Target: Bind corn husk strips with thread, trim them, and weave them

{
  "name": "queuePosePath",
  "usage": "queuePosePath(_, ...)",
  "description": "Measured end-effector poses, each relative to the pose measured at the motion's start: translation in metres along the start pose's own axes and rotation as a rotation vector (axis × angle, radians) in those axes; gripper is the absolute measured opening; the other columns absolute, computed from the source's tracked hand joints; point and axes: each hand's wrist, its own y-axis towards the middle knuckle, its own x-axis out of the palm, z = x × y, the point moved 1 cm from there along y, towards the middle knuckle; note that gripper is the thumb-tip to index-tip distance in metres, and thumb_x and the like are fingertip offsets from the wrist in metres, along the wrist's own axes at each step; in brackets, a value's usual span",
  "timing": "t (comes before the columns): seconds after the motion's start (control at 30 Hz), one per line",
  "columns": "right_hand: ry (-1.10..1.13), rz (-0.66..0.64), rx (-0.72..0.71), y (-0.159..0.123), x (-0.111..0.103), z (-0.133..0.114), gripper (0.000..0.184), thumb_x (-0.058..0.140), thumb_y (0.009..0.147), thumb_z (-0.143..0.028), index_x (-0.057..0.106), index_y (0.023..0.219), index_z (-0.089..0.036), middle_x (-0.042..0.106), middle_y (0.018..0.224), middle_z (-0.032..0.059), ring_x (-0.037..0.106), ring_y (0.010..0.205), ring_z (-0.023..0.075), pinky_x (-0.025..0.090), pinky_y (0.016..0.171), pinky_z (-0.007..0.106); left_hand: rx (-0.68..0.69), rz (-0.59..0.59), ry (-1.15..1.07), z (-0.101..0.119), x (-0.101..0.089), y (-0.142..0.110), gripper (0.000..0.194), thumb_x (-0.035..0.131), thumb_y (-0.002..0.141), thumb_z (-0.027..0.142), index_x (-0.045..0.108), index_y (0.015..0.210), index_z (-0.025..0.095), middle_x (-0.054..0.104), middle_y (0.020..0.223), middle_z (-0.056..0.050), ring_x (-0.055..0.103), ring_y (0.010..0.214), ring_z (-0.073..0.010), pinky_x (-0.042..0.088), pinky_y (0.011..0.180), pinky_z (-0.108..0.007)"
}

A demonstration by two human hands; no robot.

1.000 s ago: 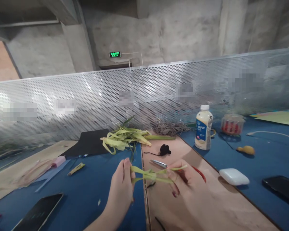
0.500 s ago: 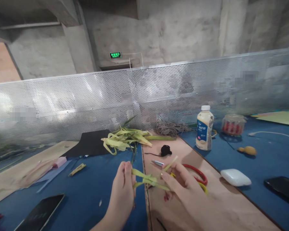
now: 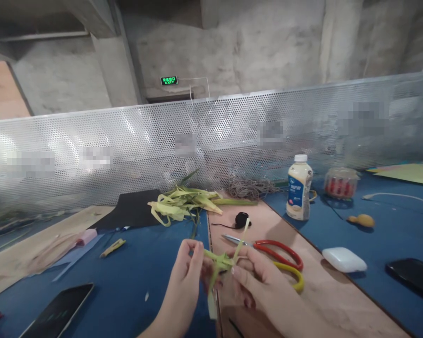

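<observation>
Pale green corn husk strips (image 3: 219, 259) cross each other between my two hands, low in the middle of the view. My left hand (image 3: 184, 281) pinches the strips' left end between thumb and fingers. From the other side, my right hand (image 3: 259, 281) grips them, with one strip end sticking up past its fingertips and another hanging down between the hands. Scissors (image 3: 280, 253) with one red and one yellow handle lie just beyond my right hand, partly covered by it. A small black yarn bundle (image 3: 242, 219) lies behind the scissors.
A pile of husks (image 3: 183, 202) lies at the back beside grey cord (image 3: 250, 188). To the right stand a milk bottle (image 3: 299, 188), a clear tub (image 3: 341, 183), a white case (image 3: 344, 259) and a dark phone (image 3: 414, 277). Another phone (image 3: 58, 312) lies left.
My hands have drawn closer together. My right hand has shifted slightly left and down, uncovering more of the scissors. One husk strip now hangs downward between the hands.
</observation>
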Motion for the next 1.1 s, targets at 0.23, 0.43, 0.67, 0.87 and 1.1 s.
queuePosePath(0.23,0.08,-0.05,0.012,-0.007,0.014,0.005,0.022,0.051,0.079,-0.037,0.045,0.093,-0.021,0.054,0.061,-0.0035,0.051,0.047,0.0096,0.037,0.045,0.019,-0.165,-0.009,-0.005,-0.005,0.005,-0.003,0.024,0.04,0.083,0.045,0.037,0.074,0.022,0.038,0.034,0.012,0.034,0.025,-0.0068,0.027,0.026,-0.014)
queuePosePath(0.43,-0.065,-0.081,0.028,-0.013,0.017,0.003,0.03,0.056,0.076,-0.036,0.05,0.101,-0.02,0.057,0.058,-0.0025,0.05,0.045,0.0092,0.033,0.039,0.017,-0.097,0.105,0.135,0.004,0.0,-0.005,0.03,0.047,0.075,0.05,0.038,0.07,0.022,0.03,0.033,0.014,0.026,0.022,-0.0044,0.023,0.021,-0.011)
queuePosePath(0.67,-0.147,-0.131,0.021,-0.011,0.008,-0.001,0.031,0.05,0.079,-0.039,0.053,0.102,-0.018,0.058,0.055,-0.0017,0.042,0.037,0.006,0.034,0.036,0.016,-0.019,0.186,0.137,0.007,-0.004,0.001,0.027,0.046,0.077,0.048,0.038,0.072,0.023,0.029,0.032,0.015,0.026,0.021,-0.0047,0.026,0.023,-0.012)
queuePosePath(0.87,-0.179,-0.173,0.064,-0.011,-0.001,-0.002,0.047,0.047,0.082,-0.038,0.041,0.124,-0.017,0.054,0.047,-0.0043,0.039,0.034,0.0043,0.032,0.035,0.013,0.043,0.243,0.169,0.011,-0.007,0.002,0.025,0.043,0.08,0.046,0.038,0.073,0.022,0.034,0.036,0.013,0.028,0.023,-0.0038,0.025,0.023,-0.01)
queuePosePath(1.1,-0.11,-0.15,0.094,-0.013,0.001,-0.018,0.048,0.05,0.079,-0.032,0.046,0.124,-0.017,0.05,0.042,-0.0054,0.036,0.032,0.0037,0.029,0.035,0.013,0.081,0.302,0.146,0.025,-0.01,0.0,0.024,0.044,0.08,0.045,0.039,0.074,0.022,0.037,0.035,0.013,0.029,0.021,-0.0043,0.027,0.02,-0.011)
